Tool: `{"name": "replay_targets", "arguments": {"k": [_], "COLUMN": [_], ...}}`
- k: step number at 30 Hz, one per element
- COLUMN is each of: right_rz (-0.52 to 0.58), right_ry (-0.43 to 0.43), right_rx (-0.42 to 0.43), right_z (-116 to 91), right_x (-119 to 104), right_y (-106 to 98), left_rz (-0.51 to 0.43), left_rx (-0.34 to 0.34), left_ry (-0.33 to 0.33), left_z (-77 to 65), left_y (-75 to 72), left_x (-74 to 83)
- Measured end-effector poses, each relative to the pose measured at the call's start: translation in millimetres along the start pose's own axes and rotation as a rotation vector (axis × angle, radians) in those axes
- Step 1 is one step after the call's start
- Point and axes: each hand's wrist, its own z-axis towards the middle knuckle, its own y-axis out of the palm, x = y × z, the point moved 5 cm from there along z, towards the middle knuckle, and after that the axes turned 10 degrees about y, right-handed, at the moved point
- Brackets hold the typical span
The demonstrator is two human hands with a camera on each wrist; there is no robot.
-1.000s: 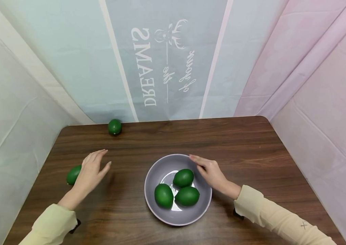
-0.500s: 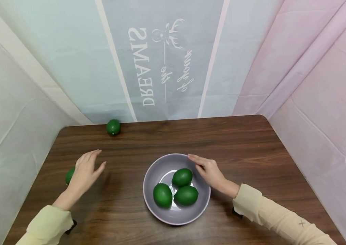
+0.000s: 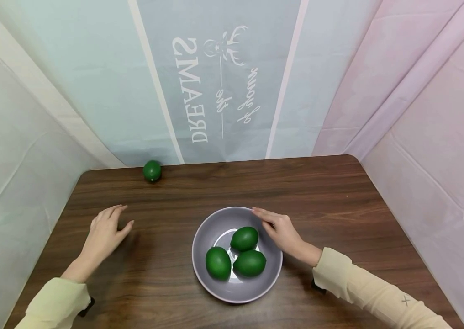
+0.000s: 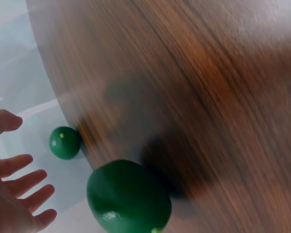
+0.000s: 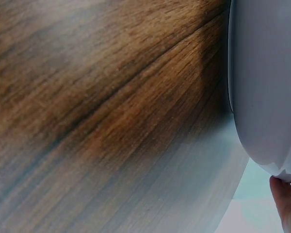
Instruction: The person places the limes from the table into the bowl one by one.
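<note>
My left hand (image 3: 102, 234) hovers over the left side of the table, fingers spread and thumb apart. Beneath it sits a green lime (image 4: 128, 196), almost wholly covered by the hand in the head view; the left wrist view shows it apart from the fingers (image 4: 30, 183). My right hand (image 3: 283, 235) holds the rim of a round grey bowl (image 3: 203, 244), its fingertips along the far right edge. Three limes lie in the bowl: one at the left (image 3: 218, 262), one at the back (image 3: 244, 238) and one at the right (image 3: 250, 263).
Another lime (image 3: 152, 171) lies by the table's back left edge. The dark wooden table (image 3: 318, 192) meets a printed cloth (image 3: 232, 114) at the back. Pale cloth walls (image 3: 441, 173) close in both sides.
My left hand has moved left and slightly toward me, so that it now covers the left lime in the head view. The right hand and the bowl hold still.
</note>
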Motion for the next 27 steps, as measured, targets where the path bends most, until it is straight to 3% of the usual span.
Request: {"name": "replay_targets", "arguments": {"k": [9, 27], "right_rz": [0.003, 0.004], "right_ry": [-0.002, -0.013], "right_rx": [0.005, 0.013], "right_z": [0, 0], "right_x": [0, 0], "right_y": [0, 0], "left_rz": [0.042, 0.054], "left_rx": [-0.096, -0.155], "left_ry": [-0.026, -0.073], "left_z": [-4.1, -11.6], "left_y": [2.6, 8.5], "left_x": [-13.3, -31.0]}}
